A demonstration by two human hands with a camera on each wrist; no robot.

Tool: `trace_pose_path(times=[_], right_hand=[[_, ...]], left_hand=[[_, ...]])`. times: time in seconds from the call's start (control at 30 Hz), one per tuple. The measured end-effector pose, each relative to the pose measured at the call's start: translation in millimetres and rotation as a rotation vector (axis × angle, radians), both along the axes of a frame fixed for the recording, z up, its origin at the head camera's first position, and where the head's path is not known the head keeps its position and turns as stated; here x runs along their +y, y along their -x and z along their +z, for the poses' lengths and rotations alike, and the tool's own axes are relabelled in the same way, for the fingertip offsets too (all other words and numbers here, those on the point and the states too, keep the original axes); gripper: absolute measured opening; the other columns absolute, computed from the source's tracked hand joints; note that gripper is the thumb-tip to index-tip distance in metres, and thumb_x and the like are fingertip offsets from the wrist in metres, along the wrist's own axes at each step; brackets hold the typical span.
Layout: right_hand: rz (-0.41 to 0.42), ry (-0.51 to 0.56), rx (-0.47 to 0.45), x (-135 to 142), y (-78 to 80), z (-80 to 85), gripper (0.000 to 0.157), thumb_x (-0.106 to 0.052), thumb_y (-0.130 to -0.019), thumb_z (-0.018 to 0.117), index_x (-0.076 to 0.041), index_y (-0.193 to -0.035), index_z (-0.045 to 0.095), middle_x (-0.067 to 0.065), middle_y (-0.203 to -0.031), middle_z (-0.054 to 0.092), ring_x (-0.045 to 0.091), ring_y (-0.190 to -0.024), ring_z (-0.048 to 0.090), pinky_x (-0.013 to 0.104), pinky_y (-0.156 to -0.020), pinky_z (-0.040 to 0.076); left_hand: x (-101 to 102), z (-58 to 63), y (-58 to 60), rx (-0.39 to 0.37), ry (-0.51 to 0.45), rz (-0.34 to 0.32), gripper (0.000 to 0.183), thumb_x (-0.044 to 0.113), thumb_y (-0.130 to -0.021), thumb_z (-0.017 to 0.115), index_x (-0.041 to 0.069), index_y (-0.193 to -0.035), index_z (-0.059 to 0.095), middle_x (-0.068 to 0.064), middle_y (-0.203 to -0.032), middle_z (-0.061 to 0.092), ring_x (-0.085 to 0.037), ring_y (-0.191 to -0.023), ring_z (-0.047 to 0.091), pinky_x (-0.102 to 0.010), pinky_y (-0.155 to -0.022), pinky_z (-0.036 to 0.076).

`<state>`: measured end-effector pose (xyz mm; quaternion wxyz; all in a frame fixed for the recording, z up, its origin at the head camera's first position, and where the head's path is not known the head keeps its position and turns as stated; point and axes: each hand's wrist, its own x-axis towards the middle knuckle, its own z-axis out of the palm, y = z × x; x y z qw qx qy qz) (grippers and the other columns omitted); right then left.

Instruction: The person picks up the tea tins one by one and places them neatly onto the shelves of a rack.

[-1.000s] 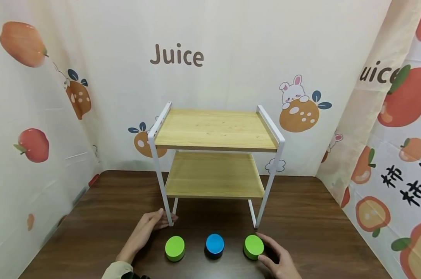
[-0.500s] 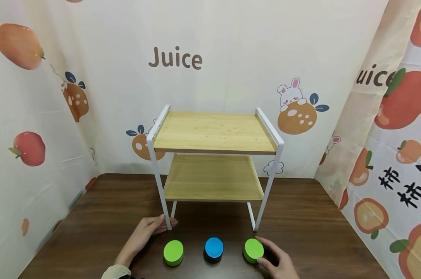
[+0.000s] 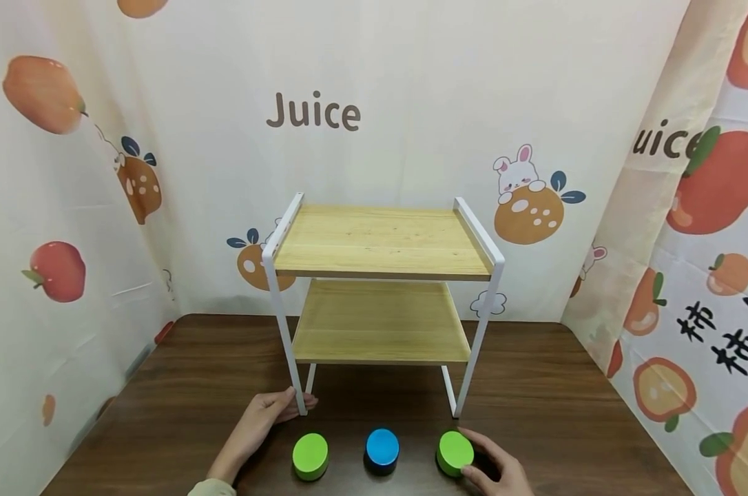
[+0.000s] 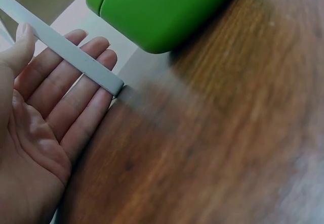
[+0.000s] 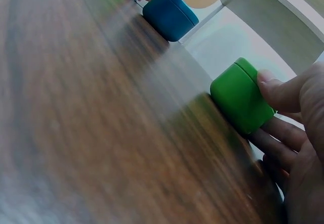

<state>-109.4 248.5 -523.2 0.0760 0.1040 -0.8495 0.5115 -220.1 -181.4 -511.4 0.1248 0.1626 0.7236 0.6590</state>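
A two-tier shelf [image 3: 383,242] with pale wooden boards and white metal legs stands on the dark wood table. My left hand [image 3: 259,421] is at its front left leg [image 4: 76,57], thumb on the near side and fairly straight fingers behind, so the leg lies between them. In front of the shelf three small round lidded jars form a row: a green left jar [image 3: 310,456], a blue jar [image 3: 382,451] in the middle and a green right jar [image 5: 240,96]. Thumb and fingers of my right hand [image 3: 501,468] grip the right jar, which rests upright on the table.
Both shelf boards, the upper board [image 3: 380,238] and the lower board [image 3: 380,324], bear nothing. A fruit-printed curtain [image 3: 411,103] hangs behind the table and along both sides. The table [image 3: 535,386] extends to the left and right of the shelf.
The head view has tilted a little, so the whole scene sits lower in the frame. Both hands keep their places at the leg and the right jar; shelf and jars look unmoved.
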Motion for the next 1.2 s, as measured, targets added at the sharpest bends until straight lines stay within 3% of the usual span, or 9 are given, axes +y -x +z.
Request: trace_pose_path(times=[0.13,0.3,0.43,0.6,0.67,0.8,0.87,1.1,1.2], right_hand=[[-0.006,-0.025,-0.003,1.0,0.6,2.2,0.051,-0.018,-0.085,0.075,-0.004,-0.130,0.059,0.002,-0.122,0.066,-0.006,-0.106,0.058,0.015,-0.085,0.050],[0.005,0.020,-0.258,2.8,-0.7,11.9,0.058,-0.034,-0.087,0.071,-0.009,-0.137,0.054,0.012,-0.135,0.057,-0.007,-0.107,0.053,0.016,-0.086,0.048],[-0.013,0.046,-0.370,2.0,-0.5,17.5,0.062,-0.039,-0.085,0.072,-0.011,-0.138,0.053,0.013,-0.137,0.054,0.005,-0.108,0.054,0.019,-0.087,0.049],[0.009,0.072,-0.410,2.0,-1.4,18.9,0.065,-0.041,-0.087,0.070,-0.010,-0.140,0.050,0.016,-0.139,0.052,0.027,-0.115,0.051,0.043,-0.097,0.050],[0.004,0.047,-0.379,1.9,-2.0,17.5,0.064,-0.040,-0.087,0.070,-0.009,-0.139,0.051,0.014,-0.137,0.054,0.024,-0.114,0.053,0.045,-0.096,0.050],[-0.054,-0.042,-0.227,-0.6,-1.8,12.7,0.056,-0.032,-0.085,0.075,-0.010,-0.133,0.058,0.008,-0.127,0.063,0.003,-0.108,0.058,0.023,-0.090,0.051],[-0.082,-0.055,-0.180,-2.4,-1.5,11.1,0.054,-0.028,-0.083,0.077,-0.010,-0.131,0.060,0.007,-0.125,0.065,0.000,-0.108,0.059,0.018,-0.087,0.050],[-0.015,0.090,-0.473,0.5,-5.1,13.9,0.073,-0.044,-0.086,0.071,-0.005,-0.141,0.046,0.020,-0.138,0.050,0.028,-0.111,0.050,0.048,-0.093,0.051],[-0.015,0.112,-0.496,2.7,-4.6,11.9,0.074,-0.045,-0.085,0.071,-0.005,-0.142,0.046,0.022,-0.139,0.048,0.030,-0.111,0.048,0.052,-0.091,0.050]], left_hand=[[0.7,-0.8,0.7,0.026,0.004,-0.001,0.049,0.033,-0.107,0.037,-0.004,-0.119,0.066,-0.019,-0.119,0.067,-0.020,-0.113,0.064,-0.026,-0.095,0.052],[0.8,-1.3,1.2,0.036,0.012,-0.010,0.049,0.033,-0.107,0.036,-0.004,-0.119,0.066,-0.020,-0.119,0.067,-0.020,-0.111,0.065,-0.025,-0.094,0.052],[1.4,-1.4,1.7,0.026,0.000,-0.003,0.048,0.032,-0.107,0.037,-0.004,-0.119,0.066,-0.020,-0.118,0.067,-0.019,-0.110,0.066,-0.026,-0.095,0.052],[1.7,-2.0,2.5,0.024,-0.022,-0.005,0.048,0.031,-0.106,0.038,-0.006,-0.119,0.065,-0.021,-0.118,0.067,-0.020,-0.111,0.066,-0.027,-0.095,0.052],[1.6,-2.3,2.4,0.033,-0.013,-0.007,0.048,0.031,-0.107,0.037,-0.005,-0.118,0.066,-0.020,-0.117,0.067,-0.020,-0.110,0.066,-0.026,-0.094,0.052],[0.9,-2.6,1.2,0.019,-0.014,-0.004,0.048,0.032,-0.106,0.038,-0.006,-0.119,0.066,-0.021,-0.118,0.067,-0.020,-0.110,0.066,-0.026,-0.094,0.052],[0.3,-2.9,0.6,0.006,-0.029,-0.003,0.049,0.032,-0.106,0.039,-0.008,-0.119,0.064,-0.022,-0.118,0.067,-0.019,-0.111,0.066,-0.026,-0.094,0.052],[-0.7,-3.9,0.1,-0.005,-0.027,0.002,0.050,0.033,-0.106,0.039,-0.008,-0.120,0.064,-0.021,-0.118,0.067,-0.018,-0.110,0.066,-0.026,-0.094,0.053],[-0.5,-3.1,0.4,-0.004,-0.031,-0.002,0.050,0.033,-0.106,0.039,-0.009,-0.119,0.064,-0.022,-0.118,0.067,-0.018,-0.110,0.066,-0.027,-0.094,0.052]])
